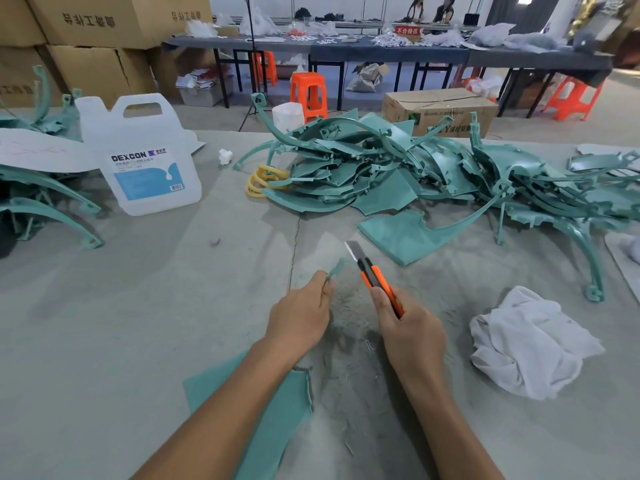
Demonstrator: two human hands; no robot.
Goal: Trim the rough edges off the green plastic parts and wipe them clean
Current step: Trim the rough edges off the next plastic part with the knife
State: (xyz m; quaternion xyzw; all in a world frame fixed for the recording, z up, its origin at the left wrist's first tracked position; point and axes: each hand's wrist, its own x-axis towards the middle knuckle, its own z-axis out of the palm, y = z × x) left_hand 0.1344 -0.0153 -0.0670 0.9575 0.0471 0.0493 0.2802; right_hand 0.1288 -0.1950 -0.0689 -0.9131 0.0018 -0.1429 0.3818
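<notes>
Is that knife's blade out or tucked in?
Out: the knife shows bare silver blade past its orange handle, gripped by the right hand.

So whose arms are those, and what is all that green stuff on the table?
Those are a person's own two arms. The single picture comes from a camera worn on their head, looking forward and down. The left hand pinches a small curly green plastic sliver. The right hand grips an orange and black utility knife with its blade out. On the grey table lie a big pile of curved green plastic parts, a crumpled white cloth on the right and a clear plastic jug with a blue label on the left. A flat green plastic sheet lies under the left arm.
</notes>
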